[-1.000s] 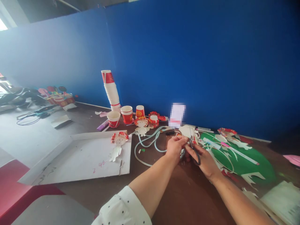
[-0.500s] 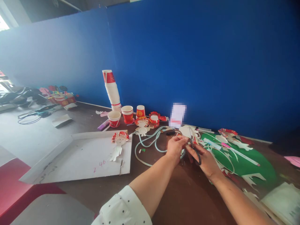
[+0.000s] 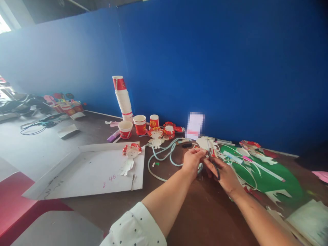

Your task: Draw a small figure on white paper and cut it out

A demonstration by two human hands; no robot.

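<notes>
In my right hand (image 3: 227, 176) I hold dark-handled scissors (image 3: 217, 171), their narrow blades angled up and away from me. My left hand (image 3: 191, 160) is closed in a pinch right beside the blades. What its fingertips hold is mostly hidden, though white and red paper shows around them. Just beyond the fingers lies a white paper cutout (image 3: 204, 141). A pale blue cable (image 3: 160, 159) loops on the table to the left of my left hand. A paper doll with a red fringed rim (image 3: 132, 153) lies on a white box lid (image 3: 89, 174).
A tall stack of paper cups (image 3: 123, 100) and several red-and-white cups (image 3: 140, 126) stand along the blue partition (image 3: 205, 68). At right, paper scraps and a pink-capped marker (image 3: 266, 169) lie on a green sheet (image 3: 287, 177). A purple glue stick (image 3: 113, 136) lies near the cups.
The view has shifted very slightly. Both hands and the scissors stay in nearly the same place and pose.
</notes>
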